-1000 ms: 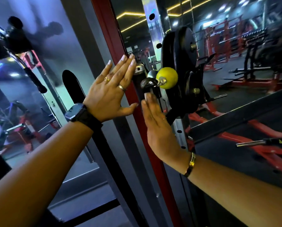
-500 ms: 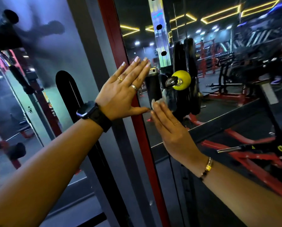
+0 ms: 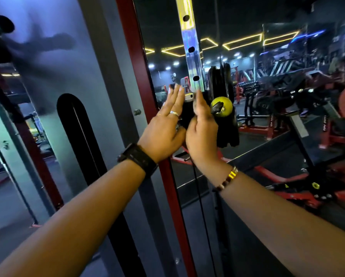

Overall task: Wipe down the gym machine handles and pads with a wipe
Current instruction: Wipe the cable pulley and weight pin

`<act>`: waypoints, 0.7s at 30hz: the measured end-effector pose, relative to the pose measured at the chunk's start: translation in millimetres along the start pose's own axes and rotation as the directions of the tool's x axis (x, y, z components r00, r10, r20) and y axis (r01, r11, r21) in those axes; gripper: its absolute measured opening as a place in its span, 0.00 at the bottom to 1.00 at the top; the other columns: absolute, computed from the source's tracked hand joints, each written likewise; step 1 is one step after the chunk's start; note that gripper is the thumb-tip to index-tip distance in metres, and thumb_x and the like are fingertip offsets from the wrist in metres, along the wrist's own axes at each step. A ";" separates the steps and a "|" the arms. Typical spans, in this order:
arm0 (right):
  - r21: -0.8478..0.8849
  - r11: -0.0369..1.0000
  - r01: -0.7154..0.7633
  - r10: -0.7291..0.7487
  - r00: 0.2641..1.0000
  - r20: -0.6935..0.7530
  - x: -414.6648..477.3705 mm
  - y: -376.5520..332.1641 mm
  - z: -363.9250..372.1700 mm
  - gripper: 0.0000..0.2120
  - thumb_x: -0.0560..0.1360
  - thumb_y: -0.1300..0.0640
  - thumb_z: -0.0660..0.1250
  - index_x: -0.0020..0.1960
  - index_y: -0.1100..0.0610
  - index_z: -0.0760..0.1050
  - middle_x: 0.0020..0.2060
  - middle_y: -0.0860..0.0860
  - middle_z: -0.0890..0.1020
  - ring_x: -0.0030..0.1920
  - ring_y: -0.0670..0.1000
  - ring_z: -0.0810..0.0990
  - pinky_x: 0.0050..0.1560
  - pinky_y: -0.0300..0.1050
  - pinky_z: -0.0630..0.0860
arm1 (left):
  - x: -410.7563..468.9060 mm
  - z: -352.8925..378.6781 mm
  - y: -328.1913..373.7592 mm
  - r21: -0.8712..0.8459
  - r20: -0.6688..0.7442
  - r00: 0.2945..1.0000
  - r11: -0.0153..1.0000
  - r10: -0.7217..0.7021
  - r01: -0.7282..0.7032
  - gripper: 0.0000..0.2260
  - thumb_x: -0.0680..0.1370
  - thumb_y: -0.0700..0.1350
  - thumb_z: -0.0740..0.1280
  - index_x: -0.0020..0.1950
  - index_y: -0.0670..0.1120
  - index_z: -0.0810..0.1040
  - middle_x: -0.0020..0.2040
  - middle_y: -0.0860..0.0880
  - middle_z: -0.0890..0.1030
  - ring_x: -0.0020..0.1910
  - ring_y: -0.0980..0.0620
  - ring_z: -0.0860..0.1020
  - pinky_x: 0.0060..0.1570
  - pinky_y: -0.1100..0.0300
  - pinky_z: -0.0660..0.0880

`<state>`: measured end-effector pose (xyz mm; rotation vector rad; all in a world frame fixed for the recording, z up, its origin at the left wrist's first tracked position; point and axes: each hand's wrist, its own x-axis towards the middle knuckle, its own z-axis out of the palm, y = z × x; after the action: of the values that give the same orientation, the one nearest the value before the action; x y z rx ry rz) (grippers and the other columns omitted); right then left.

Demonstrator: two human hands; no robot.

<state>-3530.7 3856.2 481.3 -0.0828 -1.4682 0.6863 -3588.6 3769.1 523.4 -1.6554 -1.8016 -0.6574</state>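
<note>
A black cylindrical handle (image 3: 184, 116) sticks out from the machine beside a yellow ball knob (image 3: 223, 105). My left hand (image 3: 163, 126) lies with straight fingers against the handle's left side. My right hand (image 3: 202, 134) is flat against its right side, fingers pointing up. The two palms face each other with the handle between them, mostly hidden. Something small and greyish (image 3: 195, 103) shows blurred at my right fingertips; I cannot tell if it is a wipe.
Black weight plates (image 3: 220, 80) hang behind the knob on a chrome post with holes (image 3: 189, 47). A red upright (image 3: 135, 76) and a grey panel (image 3: 83, 76) stand to the left. Red machine frames (image 3: 287, 180) lie low on the right.
My hands have closed in from apart to sandwich the black handle. Both moved up and to the right towards the yellow knob.
</note>
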 end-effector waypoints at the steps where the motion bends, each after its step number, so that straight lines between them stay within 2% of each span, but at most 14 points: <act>1: 0.033 0.999 -0.029 0.029 1.000 -0.005 8.4 -5.7 1.9 0.25 0.77 0.65 0.53 0.74 0.63 0.62 0.65 0.62 0.74 0.62 0.57 0.76 0.61 0.36 0.69 | -1.3 3.2 2.4 -0.078 -0.011 0.999 0.996 -0.033 0.032 0.33 0.79 0.36 0.58 0.77 0.47 0.41 0.78 0.52 0.43 0.75 0.58 0.40 0.69 0.75 0.44; 2: 0.078 0.996 -0.049 0.050 0.999 -0.004 17.0 -11.8 3.7 0.24 0.76 0.63 0.53 0.72 0.64 0.65 0.65 0.60 0.74 0.63 0.54 0.75 0.61 0.30 0.68 | -2.1 4.7 3.4 -0.130 -0.028 0.999 0.991 -0.045 0.041 0.31 0.80 0.35 0.57 0.78 0.46 0.44 0.79 0.49 0.45 0.76 0.57 0.42 0.69 0.77 0.44; 3: 0.114 0.991 -0.070 0.070 0.998 0.004 25.0 -17.2 5.3 0.22 0.76 0.61 0.53 0.69 0.63 0.69 0.64 0.58 0.75 0.63 0.51 0.74 0.61 0.28 0.67 | -2.7 5.2 3.2 -0.174 -0.039 0.997 0.983 -0.060 0.052 0.29 0.80 0.36 0.56 0.79 0.44 0.49 0.80 0.45 0.49 0.77 0.54 0.45 0.71 0.74 0.46; 5: 0.115 0.989 -0.091 0.086 0.995 0.047 39.8 -23.6 7.1 0.17 0.78 0.61 0.58 0.65 0.62 0.72 0.60 0.55 0.77 0.60 0.50 0.75 0.61 0.36 0.71 | -5.0 6.7 5.5 -0.351 -0.023 0.991 0.929 -0.133 0.116 0.26 0.77 0.39 0.56 0.76 0.39 0.61 0.74 0.42 0.66 0.74 0.48 0.63 0.74 0.57 0.60; 6: 0.074 0.994 -0.078 0.072 0.994 0.079 46.2 -24.3 6.7 0.17 0.77 0.62 0.61 0.65 0.62 0.72 0.59 0.55 0.77 0.59 0.51 0.75 0.60 0.41 0.73 | -7.1 7.2 8.6 -0.513 0.000 0.979 0.840 -0.204 0.175 0.25 0.75 0.40 0.57 0.73 0.39 0.66 0.65 0.43 0.74 0.65 0.47 0.71 0.70 0.50 0.67; 7: 0.019 0.999 -0.043 0.041 0.992 0.116 50.1 -23.8 5.3 0.18 0.75 0.63 0.63 0.65 0.61 0.72 0.59 0.55 0.77 0.59 0.52 0.75 0.60 0.44 0.74 | -9.4 5.8 14.2 -0.695 0.047 0.958 0.680 -0.282 0.234 0.25 0.73 0.41 0.56 0.70 0.39 0.69 0.58 0.44 0.77 0.57 0.47 0.74 0.63 0.47 0.71; 8: -0.035 0.999 0.008 -0.002 0.987 0.158 51.5 -22.7 2.8 0.20 0.74 0.64 0.65 0.66 0.61 0.70 0.59 0.56 0.77 0.59 0.53 0.75 0.59 0.46 0.74 | -10.7 5.0 18.2 -0.840 0.098 0.938 0.478 -0.333 0.257 0.24 0.71 0.42 0.56 0.67 0.41 0.70 0.53 0.45 0.78 0.51 0.47 0.75 0.58 0.50 0.73; 9: -0.082 0.994 0.079 -0.061 0.977 0.202 50.6 -20.6 0.0 0.23 0.73 0.65 0.65 0.67 0.61 0.69 0.59 0.57 0.76 0.59 0.54 0.74 0.58 0.45 0.73 | -11.5 4.7 20.4 -0.930 0.140 0.919 0.269 -0.368 0.249 0.23 0.71 0.44 0.55 0.66 0.43 0.71 0.53 0.46 0.79 0.48 0.49 0.76 0.55 0.52 0.73; 10: -0.117 0.979 0.167 -0.135 0.961 0.240 47.5 -17.3 -3.5 0.25 0.72 0.66 0.65 0.68 0.61 0.68 0.58 0.58 0.76 0.59 0.55 0.74 0.58 0.45 0.73 | -12.4 3.4 21.8 -0.967 0.163 0.905 0.118 -0.392 0.226 0.22 0.72 0.46 0.54 0.65 0.44 0.71 0.56 0.46 0.80 0.49 0.51 0.77 0.55 0.54 0.73; 11: -0.141 0.958 0.249 -0.205 0.942 0.267 43.8 -13.0 -6.8 0.26 0.71 0.68 0.65 0.68 0.62 0.67 0.58 0.58 0.76 0.59 0.56 0.74 0.59 0.43 0.71 | -12.0 2.4 20.9 -0.979 0.173 0.895 0.028 -0.410 0.202 0.21 0.74 0.48 0.53 0.64 0.46 0.70 0.62 0.45 0.78 0.51 0.51 0.78 0.57 0.55 0.72; 13: -0.149 0.932 0.331 -0.284 0.921 0.267 35.9 -6.1 -14.3 0.25 0.71 0.69 0.63 0.69 0.63 0.66 0.60 0.58 0.75 0.62 0.55 0.72 0.62 0.35 0.67 | -11.1 0.3 20.7 -0.982 0.186 0.889 -0.045 -0.418 0.184 0.19 0.79 0.48 0.47 0.64 0.47 0.69 0.71 0.42 0.71 0.57 0.50 0.76 0.64 0.52 0.69; 15: -0.141 0.937 0.320 -0.287 0.933 0.216 30.3 -3.5 -18.8 0.24 0.72 0.68 0.63 0.68 0.64 0.66 0.61 0.59 0.73 0.64 0.54 0.70 0.63 0.28 0.62 | -10.3 -0.9 21.6 -0.980 0.199 0.881 -0.065 -0.430 0.190 0.20 0.80 0.48 0.44 0.66 0.45 0.68 0.73 0.41 0.70 0.61 0.48 0.75 0.69 0.50 0.65; 18: -0.124 0.976 0.181 -0.148 0.960 0.236 37.1 -6.1 -14.2 0.25 0.72 0.65 0.65 0.68 0.62 0.65 0.62 0.57 0.72 0.64 0.52 0.69 0.59 0.26 0.62 | -9.8 -2.0 22.0 -0.978 0.207 0.878 -0.056 -0.431 0.203 0.27 0.80 0.51 0.43 0.74 0.42 0.65 0.70 0.43 0.72 0.61 0.49 0.75 0.67 0.52 0.67; 21: -0.167 0.984 0.058 0.000 0.943 0.332 55.0 -13.5 -8.3 0.25 0.72 0.63 0.67 0.68 0.59 0.65 0.60 0.54 0.74 0.60 0.49 0.70 0.54 0.30 0.63 | -11.0 -3.6 25.3 -0.976 0.207 0.890 -0.024 -0.406 0.216 0.29 0.80 0.53 0.41 0.76 0.42 0.62 0.68 0.46 0.72 0.61 0.52 0.76 0.63 0.57 0.70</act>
<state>-3520.8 3874.1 534.7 -0.0836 -1.8499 0.5631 -3562.6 3761.4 517.1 -1.7235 -1.5548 -2.7413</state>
